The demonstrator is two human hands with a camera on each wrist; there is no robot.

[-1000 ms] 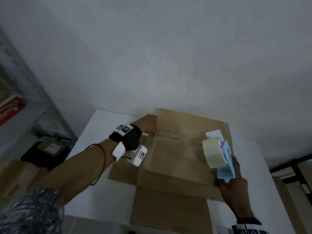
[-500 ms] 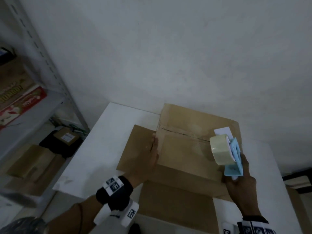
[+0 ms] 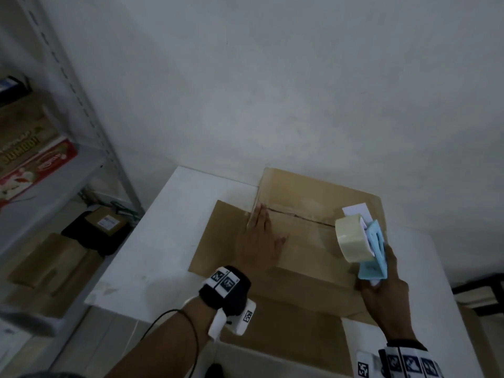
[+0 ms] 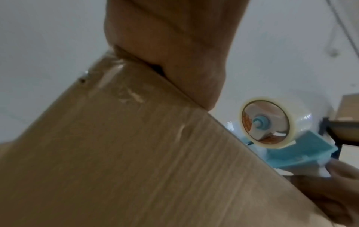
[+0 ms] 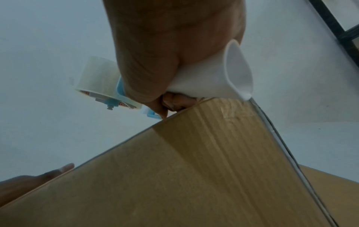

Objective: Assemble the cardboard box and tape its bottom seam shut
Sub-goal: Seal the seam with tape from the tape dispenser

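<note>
- The brown corrugated cardboard box [image 3: 308,241] sits on the white table [image 3: 163,241] against the pale wall, its closed flaps facing up and the dark seam [image 3: 300,215] between them running left to right. Loose flaps spread flat on the table at the left and near sides.
- The left hand [image 3: 259,241] lies flat on the box's left end, fingers straight and together, fingertips at the seam's left end. It presses but grips nothing, so the box could slide under a tape pull, I judge.
- The right hand [image 3: 381,290] is curled round the white handle of the light-blue tape dispenser [image 3: 373,255], which carries a roll of clear packing tape [image 3: 351,238]. The dispenser hangs at the box's right edge, near the seam's right end; whether it touches the cardboard I cannot tell.
- The seam shows as a dark gap. If the flaps are not pushed together before taping, the tape may bridge an open slit and hold weakly.
- Glossy strips and scuffs already mark the cardboard in the left wrist view; fresh tape may bond poorly over them.
- If the dispenser lands off the line, the tape could run crooked and miss one flap.
- A white paper label [image 3: 356,210] lies on the box's right end, behind the roll; tape laid too far back could catch it.
- The box's near part overhangs the table's front edge, so heavy pressing there may tip it.
</note>
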